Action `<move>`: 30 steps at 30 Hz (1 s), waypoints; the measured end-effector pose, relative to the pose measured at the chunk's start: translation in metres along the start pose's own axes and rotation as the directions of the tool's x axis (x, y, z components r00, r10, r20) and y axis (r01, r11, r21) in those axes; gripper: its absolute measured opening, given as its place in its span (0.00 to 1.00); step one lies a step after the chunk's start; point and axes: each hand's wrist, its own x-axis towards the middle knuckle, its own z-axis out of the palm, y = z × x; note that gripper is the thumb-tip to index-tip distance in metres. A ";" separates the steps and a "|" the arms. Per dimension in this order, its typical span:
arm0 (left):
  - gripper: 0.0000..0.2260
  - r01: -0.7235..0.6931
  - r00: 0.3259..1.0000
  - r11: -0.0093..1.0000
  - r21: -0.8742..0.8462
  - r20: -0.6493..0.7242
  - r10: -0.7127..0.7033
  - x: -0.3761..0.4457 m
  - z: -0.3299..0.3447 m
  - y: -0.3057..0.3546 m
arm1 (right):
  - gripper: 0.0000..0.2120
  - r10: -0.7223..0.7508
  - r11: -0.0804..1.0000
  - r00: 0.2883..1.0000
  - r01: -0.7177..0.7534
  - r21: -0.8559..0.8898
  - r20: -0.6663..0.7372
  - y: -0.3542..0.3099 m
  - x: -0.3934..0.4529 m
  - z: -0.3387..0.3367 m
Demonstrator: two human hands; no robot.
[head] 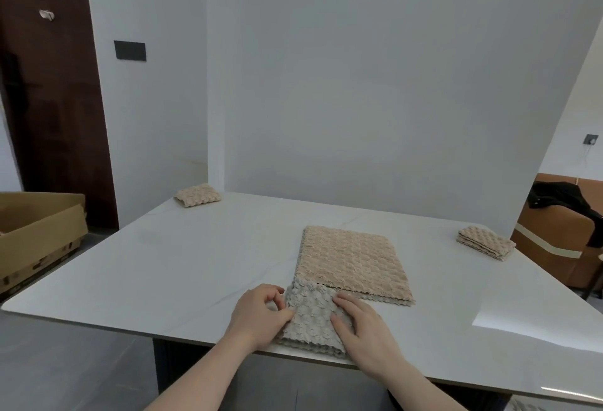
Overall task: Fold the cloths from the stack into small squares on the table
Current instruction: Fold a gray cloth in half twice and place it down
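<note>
- White wall panel (pixel 375 84) behind, dark wooden door (pixel 49 100) far left, black switch plate (pixel 130 50) beside it.
- White table (pixel 163 263), glossy, faint marbling; near edge runs under both wrists.
- Cardboard box (pixel 36 231) off the left table edge; brown seat (pixel 561 247) with a black garment (pixel 561 202) draped on it, right.
- Stack of beige cloths (pixel 352 260), flat at table centre, bumpy waffle texture, scalloped edges; near left corner touches the grey cloth.
- Grey folded cloth (pixel 311 316) at near table edge, several layers thick, same bumpy texture, roughly square.
- Left hand (pixel 261 312) curled, thumb and fingers pinching the grey cloth's left edge.
- Right hand (pixel 365 325) lies flat on the cloth's right side, fingers extended, pressing down.
- Folded beige square (pixel 485 242) far right; another folded beige square (pixel 197 194) far left corner. Nothing lies between hands and stack.
</note>
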 end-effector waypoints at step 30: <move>0.22 -0.045 0.996 0.962 0.270 -0.065 0.065 -0.003 0.008 -0.002 | 0.31 0.117 0.980 0.988 -0.099 0.174 -0.098 0.000 -0.008 -0.007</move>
